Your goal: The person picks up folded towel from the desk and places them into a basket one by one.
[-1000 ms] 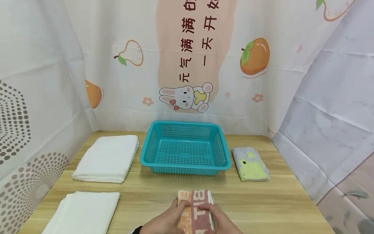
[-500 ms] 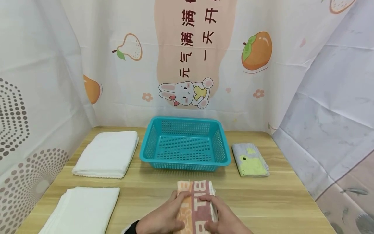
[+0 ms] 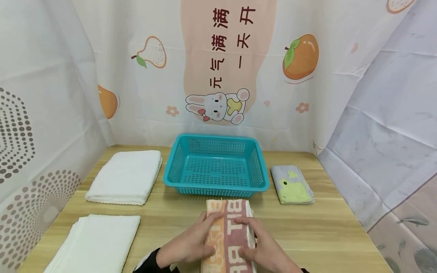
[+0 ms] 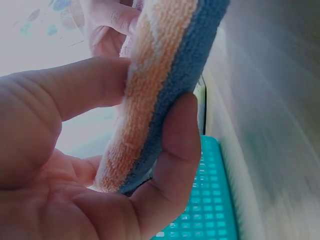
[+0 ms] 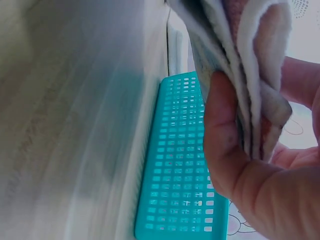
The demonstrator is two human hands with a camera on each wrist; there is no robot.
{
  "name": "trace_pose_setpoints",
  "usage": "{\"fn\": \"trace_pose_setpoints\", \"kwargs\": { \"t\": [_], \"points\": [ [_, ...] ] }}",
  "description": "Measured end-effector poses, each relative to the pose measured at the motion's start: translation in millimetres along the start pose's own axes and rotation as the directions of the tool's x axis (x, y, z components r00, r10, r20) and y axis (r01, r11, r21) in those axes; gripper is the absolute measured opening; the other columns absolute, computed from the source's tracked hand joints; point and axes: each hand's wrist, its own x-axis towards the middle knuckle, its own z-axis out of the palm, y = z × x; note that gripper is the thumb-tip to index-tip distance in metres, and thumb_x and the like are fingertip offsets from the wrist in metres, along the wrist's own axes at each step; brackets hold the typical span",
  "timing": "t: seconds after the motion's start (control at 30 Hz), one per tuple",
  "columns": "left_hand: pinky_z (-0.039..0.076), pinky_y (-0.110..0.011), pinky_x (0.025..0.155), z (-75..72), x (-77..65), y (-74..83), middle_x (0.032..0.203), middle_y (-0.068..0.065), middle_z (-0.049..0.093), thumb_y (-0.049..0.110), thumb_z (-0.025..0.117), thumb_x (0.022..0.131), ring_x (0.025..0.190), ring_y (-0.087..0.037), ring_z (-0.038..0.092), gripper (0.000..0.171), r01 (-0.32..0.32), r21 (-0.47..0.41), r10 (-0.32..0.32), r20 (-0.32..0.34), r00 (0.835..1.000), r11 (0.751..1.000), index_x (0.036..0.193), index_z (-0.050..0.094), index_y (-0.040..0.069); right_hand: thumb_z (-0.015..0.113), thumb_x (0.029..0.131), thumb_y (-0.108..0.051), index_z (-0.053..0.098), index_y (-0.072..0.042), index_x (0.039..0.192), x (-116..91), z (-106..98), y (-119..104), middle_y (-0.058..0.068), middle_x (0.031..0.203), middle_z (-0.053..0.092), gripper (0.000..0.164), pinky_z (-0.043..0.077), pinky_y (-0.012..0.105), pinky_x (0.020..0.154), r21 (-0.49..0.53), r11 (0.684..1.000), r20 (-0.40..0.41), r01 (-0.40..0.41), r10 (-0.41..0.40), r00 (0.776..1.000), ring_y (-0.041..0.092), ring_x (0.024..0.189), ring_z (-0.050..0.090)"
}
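At the lower centre of the head view, a folded terry towel in orange and mauve with pale lettering (image 3: pixel 230 235) is held by both hands, and the step in hand is judged to be the handling of this towel as one compact bundle. It is gripped along its left edge by the left hand (image 3: pixel 191 242) and along its right edge by the right hand (image 3: pixel 264 246); in both wrist views it is pinched between thumb and fingers, with a blue underside shown in the left one. By those same views, it appears to be held clear of the wood-grain desk (image 3: pixel 170 214). Its far end is seen just below the near rim of a teal perforated plastic basket (image 3: pixel 216 188) at the centre of the frame, in which nothing is seen lying. A thick folded white towel (image 3: pixel 126 176) is seen left of the basket, a second folded white towel (image 3: pixel 99 242) at the lower left, and a small folded grey towel with a light-green animal figure (image 3: pixel 292 185) at centre right. For the next move, even pressure from both sides seems to be called for, since loose layers are shown at the right edge and could be spread apart if either grip were slackened.
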Motion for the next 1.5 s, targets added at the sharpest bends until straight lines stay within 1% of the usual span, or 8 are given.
{"fn": "trace_pose_setpoints", "kwargs": {
  "t": [0.17, 0.3, 0.47, 0.7, 0.87, 1.07, 1.2, 1.5],
  "points": [
    [0.045, -0.029, 0.093, -6.2, 4.9, 2.3, 0.144, -0.014, 0.035, 0.004, 0.072, 0.083, 0.117, -0.023, 0.049, 0.085, 0.008, -0.018, -0.008, 0.006, 1.000, 1.000, 0.154, 0.030, 0.024, 0.080, 0.081, -0.009, 0.051, -0.021, 0.137, 5.1, -4.8, -5.8, 0.019, 0.143, 0.039, 0.065, 0.048, 0.037, 0.086, -0.043, 0.999, -0.048, 0.034, -0.036, 0.998, 0.032, 0.117, 0.049],
    [0.043, -0.030, 0.096, -9.5, 7.9, 2.5, 0.147, -0.015, 0.032, 0.003, 0.070, 0.085, 0.123, -0.025, 0.045, 0.085, 0.012, -0.054, -0.011, 0.008, 1.000, 0.998, 0.155, 0.027, 0.023, 0.079, 0.082, -0.008, 0.050, -0.019, 0.138, 7.8, -7.4, -7.4, 0.019, 0.145, 0.038, 0.064, 0.050, 0.032, 0.083, -0.027, 0.997, -0.058, 0.066, -0.067, 0.996, 0.031, 0.117, 0.049],
    [0.045, -0.031, 0.096, -13.3, 9.6, 2.4, 0.145, -0.015, 0.034, 0.002, 0.071, 0.084, 0.120, -0.026, 0.046, 0.085, -0.006, -0.061, 0.005, -0.008, 1.000, 0.998, 0.155, 0.028, 0.022, 0.076, 0.083, -0.003, 0.050, -0.016, 0.138, 10.3, -8.3, -7.8, 0.019, 0.145, 0.038, 0.063, 0.051, 0.027, 0.080, 0.003, 0.995, -0.071, 0.099, -0.098, 0.993, 0.031, 0.115, 0.050],
    [0.046, -0.030, 0.092, -22.4, 13.2, 3.2, 0.140, -0.014, 0.036, 0.002, 0.070, 0.084, 0.114, -0.025, 0.047, 0.083, -0.040, -0.068, 0.038, -0.029, 0.999, 0.997, 0.155, 0.030, 0.020, 0.072, 0.083, 0.000, 0.049, -0.015, 0.139, 14.9, -10.3, -16.1, 0.021, 0.144, 0.036, 0.063, 0.053, 0.028, 0.076, 0.003, 0.995, -0.107, 0.100, -0.099, 0.989, 0.031, 0.110, 0.051],
    [0.046, -0.031, 0.093, -28.3, 15.3, 1.6, 0.142, -0.015, 0.035, 0.002, 0.070, 0.084, 0.115, -0.025, 0.046, 0.083, -0.042, -0.055, 0.039, -0.047, 0.998, 0.998, 0.155, 0.030, 0.017, 0.072, 0.084, 0.000, 0.052, -0.017, 0.137, 19.2, -10.9, -23.0, 0.018, 0.142, 0.040, 0.059, 0.050, 0.027, 0.082, -0.031, 0.992, -0.139, 0.123, -0.126, 0.982, 0.031, 0.117, 0.047],
    [0.046, -0.033, 0.095, -33.8, 20.1, -1.0, 0.145, -0.014, 0.036, 0.003, 0.069, 0.084, 0.116, -0.023, 0.047, 0.082, -0.048, -0.039, 0.045, -0.076, 0.996, 0.998, 0.155, 0.030, 0.014, 0.070, 0.085, 0.004, 0.054, -0.015, 0.136, 27.8, -12.9, -25.3, 0.018, 0.139, 0.043, 0.057, 0.051, 0.027, 0.082, -0.011, 0.984, -0.153, 0.179, -0.179, 0.972, 0.033, 0.119, 0.047],
    [0.045, -0.034, 0.095, -36.5, 22.6, -2.4, 0.144, -0.013, 0.038, 0.003, 0.069, 0.084, 0.115, -0.022, 0.047, 0.080, -0.054, -0.048, 0.048, -0.104, 0.993, 0.997, 0.154, 0.031, 0.013, 0.070, 0.085, 0.003, 0.054, -0.016, 0.136, 32.6, -14.4, -27.4, 0.016, 0.140, 0.044, 0.057, 0.051, 0.027, 0.083, -0.006, 0.987, -0.164, 0.162, -0.161, 0.973, 0.031, 0.119, 0.047],
    [0.044, -0.034, 0.091, -44.8, 30.3, -0.9, 0.137, -0.013, 0.042, 0.004, 0.066, 0.084, 0.109, -0.022, 0.045, 0.078, -0.114, -0.027, 0.108, -0.169, 0.980, 0.993, 0.154, 0.031, 0.014, 0.066, 0.090, 0.001, 0.047, -0.013, 0.141, 40.7, -22.9, -32.6, 0.022, 0.144, 0.034, 0.056, 0.056, 0.031, 0.076, 0.103, 0.985, -0.130, 0.139, -0.125, 0.984, 0.032, 0.110, 0.055]
  ]
}}
